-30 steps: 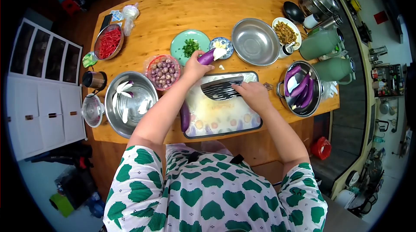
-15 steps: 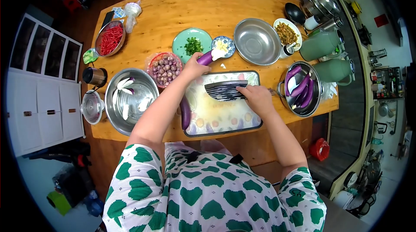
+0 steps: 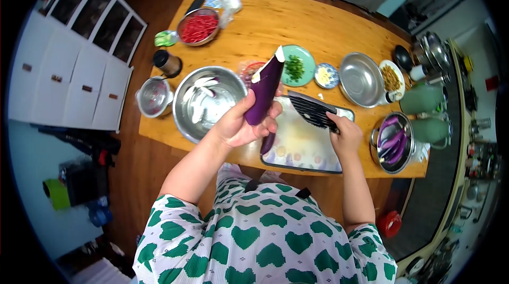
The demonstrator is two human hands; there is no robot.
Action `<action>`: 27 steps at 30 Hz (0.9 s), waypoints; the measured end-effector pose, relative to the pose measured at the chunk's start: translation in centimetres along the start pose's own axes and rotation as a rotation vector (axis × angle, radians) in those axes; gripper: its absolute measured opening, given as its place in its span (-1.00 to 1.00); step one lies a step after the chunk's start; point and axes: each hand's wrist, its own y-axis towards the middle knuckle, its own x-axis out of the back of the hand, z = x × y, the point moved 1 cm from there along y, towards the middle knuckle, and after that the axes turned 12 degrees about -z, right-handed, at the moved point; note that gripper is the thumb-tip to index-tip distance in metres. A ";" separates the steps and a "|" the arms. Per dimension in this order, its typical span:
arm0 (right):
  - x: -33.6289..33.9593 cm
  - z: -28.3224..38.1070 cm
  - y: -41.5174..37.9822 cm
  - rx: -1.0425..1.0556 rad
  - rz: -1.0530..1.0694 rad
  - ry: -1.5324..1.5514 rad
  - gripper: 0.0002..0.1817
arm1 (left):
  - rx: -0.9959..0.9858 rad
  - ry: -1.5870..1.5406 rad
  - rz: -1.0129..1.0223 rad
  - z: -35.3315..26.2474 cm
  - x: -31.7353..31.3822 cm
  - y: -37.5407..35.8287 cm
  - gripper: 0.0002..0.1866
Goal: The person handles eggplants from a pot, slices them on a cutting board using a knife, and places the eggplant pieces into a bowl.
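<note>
A purple eggplant (image 3: 266, 93) with its top cut away to white flesh is held up in my left hand (image 3: 238, 122), closed around its lower part. My right hand (image 3: 347, 134) grips the handle of a dark-bladed kitchen knife (image 3: 313, 112), whose blade is over the upper part of the cutting board (image 3: 302, 146). Another eggplant (image 3: 267, 145) lies along the board's left edge, partly hidden by my left hand. Left of the held eggplant, a large steel bowl (image 3: 183, 117) contains several white-and-purple cut pieces (image 3: 199, 101).
Behind the board are a green plate (image 3: 307, 74) of chopped greens, a small plate (image 3: 334, 83) of pale chopped bits and a steel basin (image 3: 361, 80). A pot (image 3: 411, 159) of eggplants stands right. Red chilies (image 3: 200, 27) fill a bowl at the back left.
My left hand has lifted the eggplant from above the board toward the camera, turning it upright. The knife has shifted to the board's upper right. The whole view has swung left.
</note>
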 end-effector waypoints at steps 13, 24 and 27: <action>-4.0 13.0 5.3 0.232 0.093 0.093 -0.45 | -0.426 0.200 -0.434 -7.5 1.0 -14.4 -0.38; -25.5 19.6 3.5 -0.042 0.777 -0.071 -0.75 | -0.456 0.287 -1.057 -11.8 13.2 -21.6 -0.42; -28.5 19.3 2.5 0.038 0.867 -0.182 -0.74 | -0.410 0.242 -1.034 -11.7 14.8 -22.4 -0.40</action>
